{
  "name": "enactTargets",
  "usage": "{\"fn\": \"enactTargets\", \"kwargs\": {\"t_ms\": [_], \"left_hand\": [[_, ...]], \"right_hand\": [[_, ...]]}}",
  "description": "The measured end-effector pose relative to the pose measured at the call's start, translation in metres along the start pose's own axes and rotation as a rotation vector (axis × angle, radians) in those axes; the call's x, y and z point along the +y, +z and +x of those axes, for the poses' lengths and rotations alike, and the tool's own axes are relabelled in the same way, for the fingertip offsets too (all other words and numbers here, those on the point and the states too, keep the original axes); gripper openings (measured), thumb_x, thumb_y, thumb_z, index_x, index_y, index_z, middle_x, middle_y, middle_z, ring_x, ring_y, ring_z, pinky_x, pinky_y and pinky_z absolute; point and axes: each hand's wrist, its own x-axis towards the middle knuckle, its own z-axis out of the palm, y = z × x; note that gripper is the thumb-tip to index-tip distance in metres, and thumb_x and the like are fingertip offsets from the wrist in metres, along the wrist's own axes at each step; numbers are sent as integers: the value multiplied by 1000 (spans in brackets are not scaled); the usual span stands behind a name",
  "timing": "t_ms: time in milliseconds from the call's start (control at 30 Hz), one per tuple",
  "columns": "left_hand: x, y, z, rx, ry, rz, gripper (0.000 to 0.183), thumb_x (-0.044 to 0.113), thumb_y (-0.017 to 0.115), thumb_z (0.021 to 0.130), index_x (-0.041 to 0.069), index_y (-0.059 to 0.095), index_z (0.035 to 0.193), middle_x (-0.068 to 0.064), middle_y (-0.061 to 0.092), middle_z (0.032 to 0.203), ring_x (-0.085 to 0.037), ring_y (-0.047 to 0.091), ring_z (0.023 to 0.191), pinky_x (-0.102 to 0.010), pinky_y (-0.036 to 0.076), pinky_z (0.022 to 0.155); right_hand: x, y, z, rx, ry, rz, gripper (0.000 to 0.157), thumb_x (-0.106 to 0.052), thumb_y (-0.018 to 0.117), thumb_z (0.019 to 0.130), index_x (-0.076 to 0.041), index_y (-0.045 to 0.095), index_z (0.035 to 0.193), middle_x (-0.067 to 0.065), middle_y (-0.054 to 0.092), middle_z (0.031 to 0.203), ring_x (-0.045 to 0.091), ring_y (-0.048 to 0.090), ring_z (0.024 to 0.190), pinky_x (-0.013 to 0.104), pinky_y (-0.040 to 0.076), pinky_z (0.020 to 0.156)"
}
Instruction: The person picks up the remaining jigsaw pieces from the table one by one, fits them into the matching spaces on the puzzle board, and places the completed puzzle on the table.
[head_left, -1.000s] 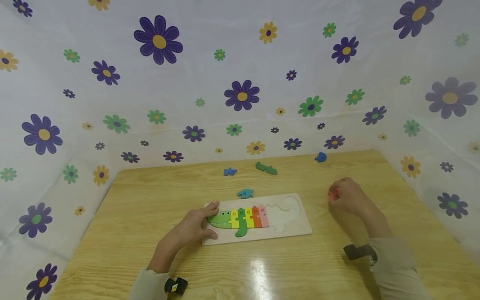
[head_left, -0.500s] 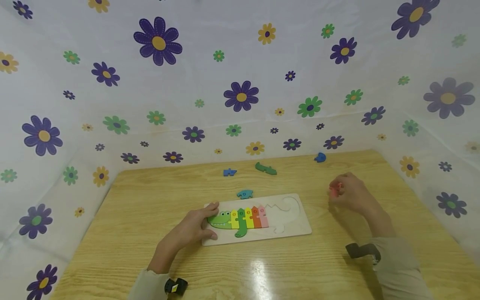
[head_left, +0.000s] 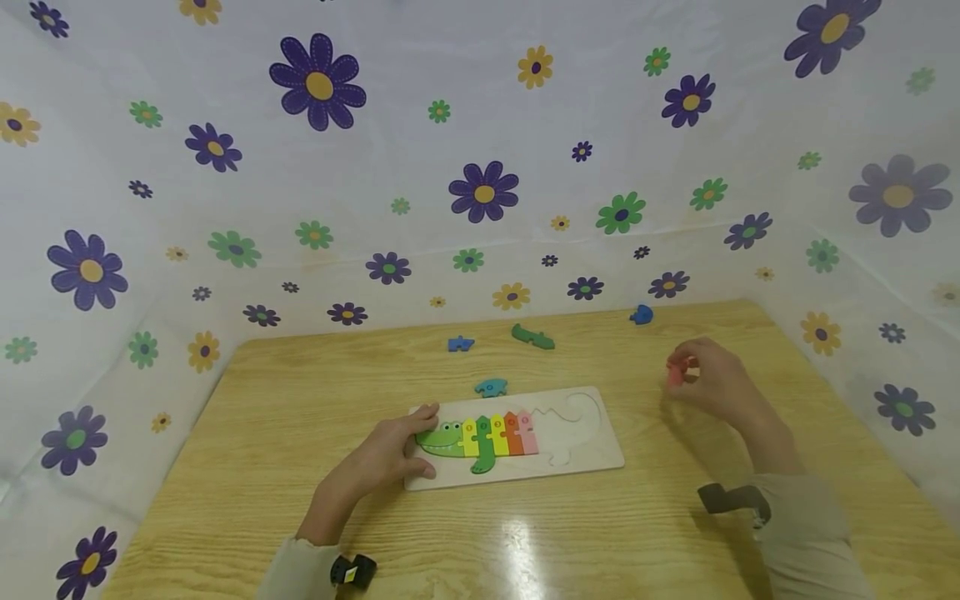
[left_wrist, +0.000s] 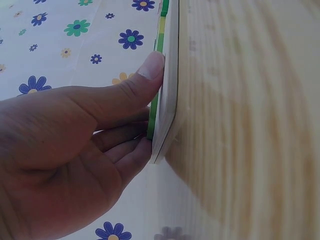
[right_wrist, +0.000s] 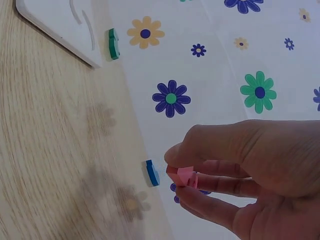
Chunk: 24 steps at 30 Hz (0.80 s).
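On the table lies a pale wooden puzzle board point(head_left: 577, 472) with a crocodile picture, its green head and several coloured numbered pieces set in the left part. The right part shows a bare recess with a curled tail outline. My left hand point(head_left: 386, 454) rests on the board's left end, thumb and forefinger spread either side of the crocodile head point(head_left: 441, 442). Right of the board, my right hand point(head_left: 716, 379) pinches a pink puzzle piece point(head_left: 677, 372) above the table. In the right wrist view the pink piece point(right_wrist: 181, 175) sits between thumb and fingertips, partly covered.
Loose pieces lie behind the board: a light blue one point(head_left: 491, 387) close to its back edge, a blue one point(head_left: 461, 343) and a long green one point(head_left: 532, 337). Another blue piece point(head_left: 641, 314) lies at the back right. Flower-printed white cloth point(head_left: 405, 217) encloses the table point(head_left: 300, 400).
My right hand has risen slightly and moved a little to the right, turning the pink piece in its fingers. The left hand and the board have stayed put.
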Motion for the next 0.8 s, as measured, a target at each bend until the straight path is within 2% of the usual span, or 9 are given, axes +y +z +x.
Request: {"fn": "enactTargets", "kwargs": {"t_ms": [267, 500, 633, 800], "left_hand": [[2, 0, 1, 0, -13, 12, 76, 14, 86, 81, -5, 51, 146, -13, 36, 163, -33, 30, 151, -48, 29, 121], [3, 0, 0, -1, -18, 9, 75, 13, 85, 82, -5, 52, 146, -14, 36, 163, -33, 31, 151, -49, 29, 121], [4, 0, -1, 0, -20, 14, 75, 13, 86, 82, -5, 52, 146, -14, 36, 163, -33, 30, 151, -49, 29, 121], [3, 0, 0, 1, -17, 2, 75, 13, 86, 81, -6, 52, 146, -14, 36, 163, -33, 30, 151, -48, 28, 121]], "right_hand": [[-3, -4, 0, 26, 55, 17, 27, 0, 73, 80, 7, 64, 104, 26, 57, 113, 51, 61, 108, 58, 59, 86], [-3, -8, -2, 59, 37, 31, 30, -2, 77, 81, 7, 64, 107, 24, 56, 116, 51, 63, 107, 59, 59, 85], [-4, -8, -2, 86, 1, 78, 28, 4, 75, 80, 8, 64, 106, 23, 55, 116, 46, 63, 103, 51, 60, 86], [-6, -8, -1, 115, -16, 135, 29, 9, 73, 80, 11, 63, 107, 24, 53, 122, 44, 60, 105, 33, 61, 83]]}}
